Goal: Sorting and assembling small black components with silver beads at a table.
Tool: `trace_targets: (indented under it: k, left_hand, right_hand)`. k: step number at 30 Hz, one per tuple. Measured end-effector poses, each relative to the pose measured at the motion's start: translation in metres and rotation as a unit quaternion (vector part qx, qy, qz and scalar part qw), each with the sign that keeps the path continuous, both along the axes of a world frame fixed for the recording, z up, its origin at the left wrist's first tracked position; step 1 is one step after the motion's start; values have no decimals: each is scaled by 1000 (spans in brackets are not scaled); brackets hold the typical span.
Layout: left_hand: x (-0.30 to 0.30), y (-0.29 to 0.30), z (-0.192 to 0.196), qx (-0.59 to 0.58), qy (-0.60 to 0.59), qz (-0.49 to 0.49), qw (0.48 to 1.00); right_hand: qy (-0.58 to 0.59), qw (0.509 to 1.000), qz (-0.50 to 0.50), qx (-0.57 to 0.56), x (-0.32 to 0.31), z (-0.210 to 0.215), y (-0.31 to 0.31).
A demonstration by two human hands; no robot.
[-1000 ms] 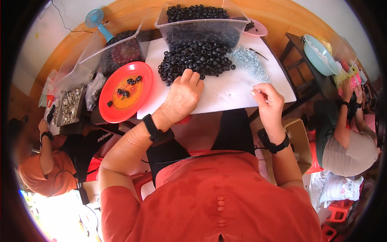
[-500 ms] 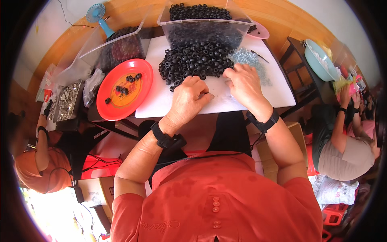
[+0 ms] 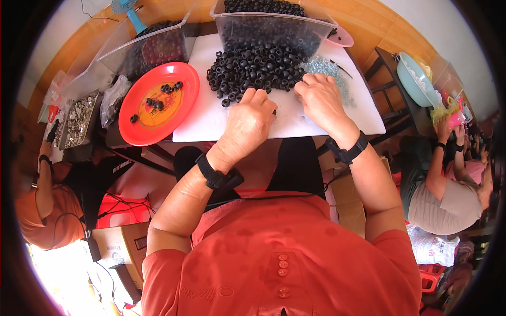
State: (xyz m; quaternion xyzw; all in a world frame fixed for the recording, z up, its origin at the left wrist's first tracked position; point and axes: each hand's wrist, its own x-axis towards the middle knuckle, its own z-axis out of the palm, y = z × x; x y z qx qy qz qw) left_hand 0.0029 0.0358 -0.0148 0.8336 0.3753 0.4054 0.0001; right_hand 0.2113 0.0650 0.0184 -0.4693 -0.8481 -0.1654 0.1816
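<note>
On the white board (image 3: 203, 116) lies a heap of round black beads (image 3: 253, 68) with wide holes. My left hand (image 3: 247, 120) is closed at the heap's near edge, and a black bead (image 3: 274, 112) peeks out at its fingertips. My right hand (image 3: 322, 102) hovers with curled fingers by the heap's right side, beside a pile of small clear bits (image 3: 320, 65). Whatever its fingers may pinch is hidden. To the left, a red plate (image 3: 132, 134) carries several black beads, some joined in small clusters.
Behind the heap stands a clear plastic bin (image 3: 274, 23) full of black beads; another bin (image 3: 113, 48) is at left. A metal tray (image 3: 79, 124) holds shiny pieces. A thin dark stick (image 3: 340, 68) lies near the clear bits. Co-workers sit at both sides; a blue basin (image 3: 419, 81) stands right.
My left hand has turned, and a black bead now shows at its fingertips. My right hand stays by the heap, fingers still curled. The whole view has shifted slightly.
</note>
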Motion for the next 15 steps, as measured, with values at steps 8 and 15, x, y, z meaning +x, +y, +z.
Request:
trace_targets:
  k: [8,15]
  left_hand:
    - [-11,-7,8,-98,-169,-51,980]
    - [-12,-27,17,-425,-423,-74,797]
  right_hand:
    - [-55,998,27,15,-6,4,-17]
    - [214,960,171,-55,-26,13,-36]
